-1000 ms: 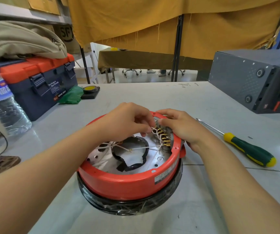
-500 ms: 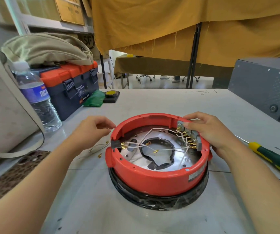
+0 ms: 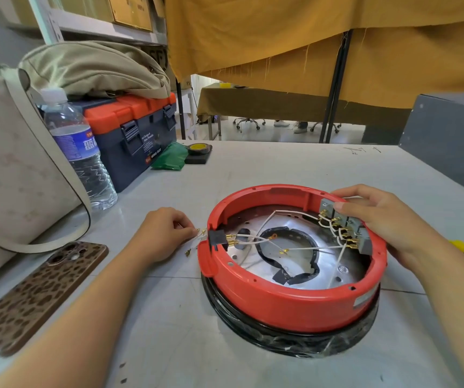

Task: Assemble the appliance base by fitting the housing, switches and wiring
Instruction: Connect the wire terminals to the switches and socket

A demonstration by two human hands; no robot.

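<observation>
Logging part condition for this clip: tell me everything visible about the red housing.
The red housing is a round, glossy plastic-looking ring, open on top, sitting on a black base ring on the table. A silver label shows on its near right wall. Inside are a metal plate, white wires with brass terminals, and grey switches on the right inner wall. The right hand rests over that rim; a black connector sits in its left notch.

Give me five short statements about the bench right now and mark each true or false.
1. The right hand rests on the grey switch block at the rim of the red housing. True.
2. The left hand is inside the housing. False: it is outside, at loose wires on the table.
3. A phone lies left of the housing. True.
4. The water bottle lies on its side. False: it stands upright.
5. The toolbox is open. False: its lid is shut.
</observation>
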